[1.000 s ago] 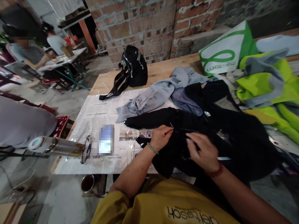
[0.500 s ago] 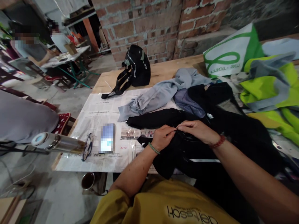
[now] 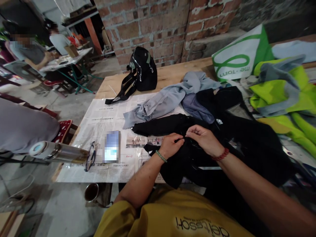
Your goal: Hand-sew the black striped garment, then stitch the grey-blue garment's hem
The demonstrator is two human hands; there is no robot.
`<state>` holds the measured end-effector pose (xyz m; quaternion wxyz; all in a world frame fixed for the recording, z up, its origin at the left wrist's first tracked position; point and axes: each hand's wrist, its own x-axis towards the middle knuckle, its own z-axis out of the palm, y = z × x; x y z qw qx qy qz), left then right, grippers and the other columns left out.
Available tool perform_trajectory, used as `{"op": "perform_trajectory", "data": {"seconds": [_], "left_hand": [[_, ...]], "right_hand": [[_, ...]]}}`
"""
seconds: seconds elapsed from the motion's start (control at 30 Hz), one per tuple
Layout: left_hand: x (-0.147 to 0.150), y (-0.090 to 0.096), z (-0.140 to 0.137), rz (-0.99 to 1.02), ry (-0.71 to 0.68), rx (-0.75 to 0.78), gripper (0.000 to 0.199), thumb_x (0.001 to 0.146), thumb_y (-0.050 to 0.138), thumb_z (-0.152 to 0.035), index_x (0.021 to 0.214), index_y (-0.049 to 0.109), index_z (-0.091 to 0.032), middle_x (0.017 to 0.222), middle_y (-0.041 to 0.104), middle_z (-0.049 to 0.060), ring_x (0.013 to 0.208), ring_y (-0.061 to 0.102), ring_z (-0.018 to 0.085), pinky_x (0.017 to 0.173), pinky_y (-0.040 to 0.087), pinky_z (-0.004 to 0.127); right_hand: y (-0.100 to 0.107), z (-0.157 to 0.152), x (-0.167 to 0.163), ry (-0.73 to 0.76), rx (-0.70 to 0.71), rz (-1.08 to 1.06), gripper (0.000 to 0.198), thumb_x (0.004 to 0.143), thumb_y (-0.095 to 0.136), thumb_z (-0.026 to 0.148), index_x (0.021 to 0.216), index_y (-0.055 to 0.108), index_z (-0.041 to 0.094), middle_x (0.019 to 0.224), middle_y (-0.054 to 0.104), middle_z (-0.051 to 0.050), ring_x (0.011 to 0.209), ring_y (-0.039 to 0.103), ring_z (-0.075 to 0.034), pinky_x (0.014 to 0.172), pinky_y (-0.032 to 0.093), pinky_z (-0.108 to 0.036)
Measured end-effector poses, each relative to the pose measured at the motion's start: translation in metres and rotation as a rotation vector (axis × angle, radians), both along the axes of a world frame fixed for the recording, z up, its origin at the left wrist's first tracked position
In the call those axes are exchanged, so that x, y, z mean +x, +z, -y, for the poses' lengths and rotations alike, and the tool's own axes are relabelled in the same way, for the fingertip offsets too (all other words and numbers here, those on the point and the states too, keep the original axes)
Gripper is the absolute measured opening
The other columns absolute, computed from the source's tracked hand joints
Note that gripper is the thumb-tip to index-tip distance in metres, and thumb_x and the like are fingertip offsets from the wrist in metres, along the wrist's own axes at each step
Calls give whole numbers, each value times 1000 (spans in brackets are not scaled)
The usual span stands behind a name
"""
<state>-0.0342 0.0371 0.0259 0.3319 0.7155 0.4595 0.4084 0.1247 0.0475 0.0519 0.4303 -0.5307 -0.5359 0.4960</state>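
Observation:
A black garment (image 3: 254,148) lies spread over the table's front edge and in front of my body. My left hand (image 3: 171,145) pinches a bit of its dark cloth between thumb and fingers. Close by on the right, my right hand (image 3: 202,139) is also closed in a pinch, its fingertips almost touching the left ones. What the right fingertips hold is too small to make out. Beyond the hands, a black sleeve (image 3: 160,124) stretches left beside a crumpled grey cloth (image 3: 163,102).
Newspaper (image 3: 93,115) covers the table's left part. On it are a phone (image 3: 112,146), glasses (image 3: 92,156) and a metal flask (image 3: 59,151). Behind stand a black bag (image 3: 145,69) and a white-green bag (image 3: 243,57). Yellow-green cloth (image 3: 278,89) and scissors (image 3: 296,158) lie right. People sit far left.
My right hand has turned slightly, its fingers curling in more tightly near the left fingertips. My left hand keeps its pinch. The whole view has shifted a little.

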Motion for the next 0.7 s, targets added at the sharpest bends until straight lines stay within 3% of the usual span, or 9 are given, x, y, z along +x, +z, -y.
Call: {"op": "perform_trajectory", "data": {"seconds": [0.27, 0.47, 0.7], "left_hand": [[-2, 1, 0, 39, -36, 53, 11, 79, 59, -23, 74, 66, -15, 72, 63, 3, 68, 57, 11, 66, 45, 22], [-4, -1, 2, -18, -45, 91, 12, 79, 57, -21, 71, 64, -16, 68, 60, 2, 64, 54, 11, 63, 43, 22], [-4, -2, 2, -28, -73, 50, 12, 79, 57, -21, 71, 64, -16, 71, 62, 2, 67, 56, 12, 66, 44, 22]], "right_hand": [[-3, -6, -3, -118, -55, -264, 27, 58, 74, 36, 66, 56, 18, 60, 56, 2, 57, 50, -9, 56, 40, -23], [-8, -5, -11, -85, -42, -173, 23, 60, 73, 33, 65, 58, 18, 59, 58, 2, 58, 53, -9, 59, 42, -23], [11, -25, 15, -228, 36, -285, 24, 60, 73, 31, 67, 54, 19, 61, 59, 2, 53, 53, -7, 52, 42, -21]]}}
